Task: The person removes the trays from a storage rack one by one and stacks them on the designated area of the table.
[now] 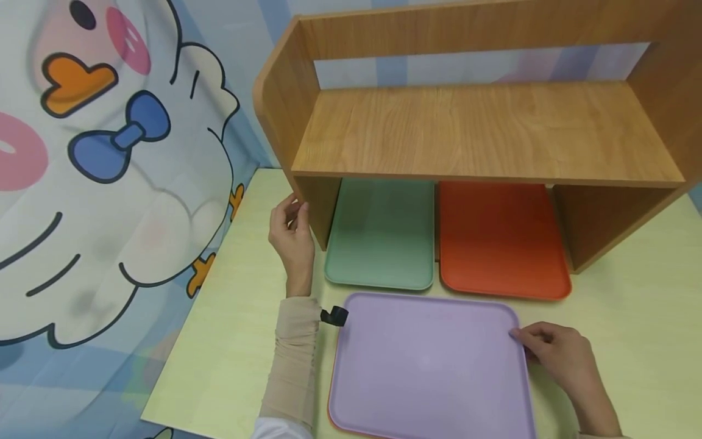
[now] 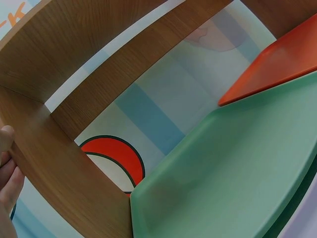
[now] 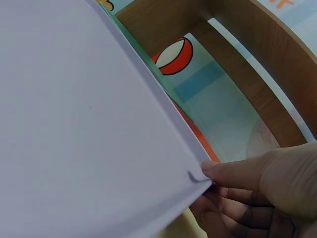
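Observation:
A light-wood desk shelf [image 1: 482, 131] stands on the table. At its left side panel my left hand [image 1: 293, 244] holds the front edge; the left wrist view catches the thumb and fingers [image 2: 11, 186] at that panel. My right hand [image 1: 567, 360] pinches the right rim of a purple tray [image 1: 428, 366], thumb on top and fingers below. An orange edge peeks out under the purple tray's left side. Under the shelf board lie a green tray [image 1: 384, 244] on the left and a red-orange tray [image 1: 501, 244] on the right, their front ends sticking out.
The pale yellow-green table [image 1: 230, 341] extends to both sides of the trays. A cartoon-printed wall covering [image 1: 137, 231] rises at the left and behind the shelf. A small black piece [image 1: 334, 316] sits at my left wrist, over the purple tray's corner.

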The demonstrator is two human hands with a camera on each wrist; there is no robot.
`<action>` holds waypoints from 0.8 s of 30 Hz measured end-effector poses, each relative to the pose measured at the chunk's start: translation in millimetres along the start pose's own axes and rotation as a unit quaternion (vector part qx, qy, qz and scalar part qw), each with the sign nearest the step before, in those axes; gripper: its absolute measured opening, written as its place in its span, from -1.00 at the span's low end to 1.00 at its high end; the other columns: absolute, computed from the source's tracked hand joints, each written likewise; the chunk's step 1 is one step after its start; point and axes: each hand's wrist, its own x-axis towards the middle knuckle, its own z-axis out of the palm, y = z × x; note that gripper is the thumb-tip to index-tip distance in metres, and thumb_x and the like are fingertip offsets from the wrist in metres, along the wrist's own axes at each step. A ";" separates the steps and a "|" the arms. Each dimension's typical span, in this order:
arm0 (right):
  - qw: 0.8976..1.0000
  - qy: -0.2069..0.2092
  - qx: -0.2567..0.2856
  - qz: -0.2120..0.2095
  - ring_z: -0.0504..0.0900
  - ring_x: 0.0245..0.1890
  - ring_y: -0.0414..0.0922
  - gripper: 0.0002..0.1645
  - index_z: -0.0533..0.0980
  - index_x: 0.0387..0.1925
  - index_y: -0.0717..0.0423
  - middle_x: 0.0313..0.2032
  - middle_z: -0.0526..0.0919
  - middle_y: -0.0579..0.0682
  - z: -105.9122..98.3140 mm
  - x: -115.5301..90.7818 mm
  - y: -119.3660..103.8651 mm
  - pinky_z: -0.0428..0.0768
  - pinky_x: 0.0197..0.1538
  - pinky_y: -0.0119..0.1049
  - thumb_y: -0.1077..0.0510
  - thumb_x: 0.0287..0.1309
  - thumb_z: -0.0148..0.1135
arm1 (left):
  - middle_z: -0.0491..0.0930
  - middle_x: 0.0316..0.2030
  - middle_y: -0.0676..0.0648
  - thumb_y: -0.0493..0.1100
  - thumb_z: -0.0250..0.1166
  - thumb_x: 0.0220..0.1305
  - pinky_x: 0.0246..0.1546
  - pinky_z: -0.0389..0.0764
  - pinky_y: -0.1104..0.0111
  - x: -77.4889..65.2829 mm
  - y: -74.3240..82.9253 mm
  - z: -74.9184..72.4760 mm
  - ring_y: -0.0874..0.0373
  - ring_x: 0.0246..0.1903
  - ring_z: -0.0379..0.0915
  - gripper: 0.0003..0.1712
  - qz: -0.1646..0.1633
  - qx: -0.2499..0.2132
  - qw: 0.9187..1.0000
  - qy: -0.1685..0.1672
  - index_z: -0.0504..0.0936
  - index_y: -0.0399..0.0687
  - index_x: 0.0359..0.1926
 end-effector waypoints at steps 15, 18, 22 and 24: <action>0.989 -0.016 0.139 0.044 0.64 -0.41 -0.29 -0.41 0.55 -0.11 0.24 -0.39 0.69 -0.12 -0.1 1.2 11.9 0.50 -0.34 -0.52 -0.21 0.13 0.14 | 0.53 -0.21 -0.24 -0.31 0.22 0.20 -0.20 0.55 0.09 -4.1 27.4 -0.9 -0.03 -0.23 0.48 -0.73 0.003 0.002 1.000 -0.003 0.56 -0.25 -0.05; 0.968 -0.019 0.244 0.050 0.67 -0.35 -0.26 -0.43 0.50 -0.05 0.32 -0.34 0.70 -0.14 -1.2 1.5 15.8 0.56 -0.27 -0.50 -0.11 0.15 0.17 | 0.53 -0.21 -0.27 -0.33 0.22 0.20 -0.19 0.55 0.08 -5.2 36.0 -1.7 -0.06 -0.23 0.48 -0.73 0.002 -0.001 1.000 -0.003 0.55 -0.28 -0.06; 0.925 -0.031 0.375 0.054 0.67 -0.26 -0.22 -0.52 0.47 -0.03 0.31 -0.28 0.71 -0.10 -2.2 2.0 19.5 0.58 -0.19 -0.44 0.00 0.16 0.19 | 0.54 -0.21 -0.26 -0.34 0.22 0.19 -0.18 0.54 0.10 -5.3 39.3 -2.0 -0.06 -0.22 0.48 -0.73 0.005 -0.001 1.000 -0.002 0.55 -0.31 -0.06; 0.903 -0.037 0.426 0.049 0.66 -0.21 -0.20 -0.58 0.48 -0.04 0.27 -0.25 0.71 -0.05 -2.2 3.1 20.6 0.57 -0.14 -0.41 0.04 0.18 0.18 | 0.54 -0.21 -0.24 -0.34 0.22 0.19 -0.16 0.54 0.11 -5.1 38.5 -1.9 -0.05 -0.21 0.49 -0.73 0.009 -0.001 1.000 0.000 0.55 -0.31 -0.07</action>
